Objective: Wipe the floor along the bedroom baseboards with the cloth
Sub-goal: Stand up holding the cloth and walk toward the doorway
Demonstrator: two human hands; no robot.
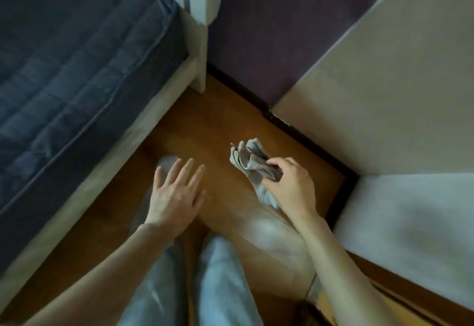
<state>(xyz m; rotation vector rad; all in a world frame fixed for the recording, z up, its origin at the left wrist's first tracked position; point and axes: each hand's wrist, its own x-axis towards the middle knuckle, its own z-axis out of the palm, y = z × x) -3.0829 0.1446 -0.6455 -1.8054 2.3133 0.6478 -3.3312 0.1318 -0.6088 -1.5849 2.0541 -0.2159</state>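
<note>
Two hands in my view: the right hand [289, 184] grasps a bunched grey cloth [250, 164], held above the wooden floor [205, 125] near the dark baseboard [315, 146]. The left hand [174, 192] is released, fingers spread and holding nothing, beside the bed frame [102, 161] with its dark quilt [77, 69].

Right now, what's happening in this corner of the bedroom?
A person stands over the wooden floor between the bed and the wall. The right hand grips a bunched grey cloth, held above the floor near the dark baseboard. The left hand is open with fingers spread, holding nothing. Whether the cloth touches the floor cannot be told; wiping does not look under way.
</note>
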